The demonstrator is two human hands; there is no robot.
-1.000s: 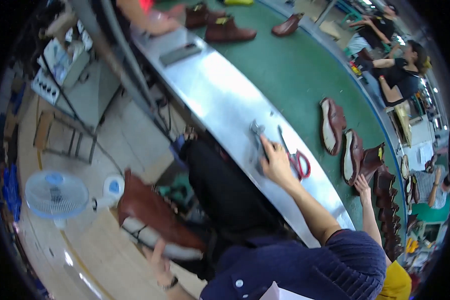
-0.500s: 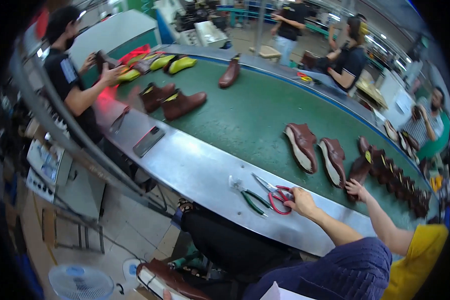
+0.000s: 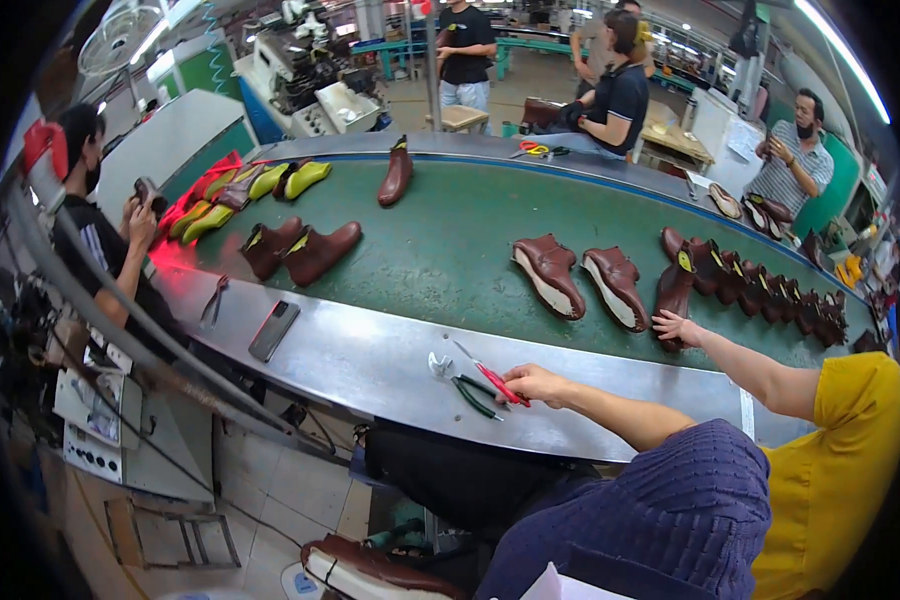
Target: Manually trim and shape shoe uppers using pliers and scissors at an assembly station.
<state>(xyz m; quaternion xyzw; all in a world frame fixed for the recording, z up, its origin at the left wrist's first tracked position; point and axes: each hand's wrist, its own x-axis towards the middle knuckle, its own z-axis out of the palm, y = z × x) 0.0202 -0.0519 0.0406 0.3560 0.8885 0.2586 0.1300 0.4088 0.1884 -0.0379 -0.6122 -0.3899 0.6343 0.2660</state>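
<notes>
My right hand (image 3: 535, 385) reaches from a purple sleeve (image 3: 670, 490) over the metal edge of the bench. Its fingers are closed on the red handles of a pair of scissors (image 3: 492, 380), whose pointed silver blades angle up and left. Right beside them lie green-handled pliers (image 3: 477, 397) on the metal. Low in the view, a brown leather shoe (image 3: 380, 572) with a pale sole lies on its side near my lap. My left hand is out of view.
A co-worker in a yellow shirt (image 3: 830, 470) touches a brown boot (image 3: 674, 295) at my right. Two pale-soled shoes (image 3: 550, 275) and a row of brown boots (image 3: 760, 285) stand on the green surface (image 3: 440, 270). A phone (image 3: 274, 331) lies left. Other people work around the bench.
My right hand has closed the scissors' handles together and turned them. The view has shifted, and the left fingertip seen by the shoe before is out of view.
</notes>
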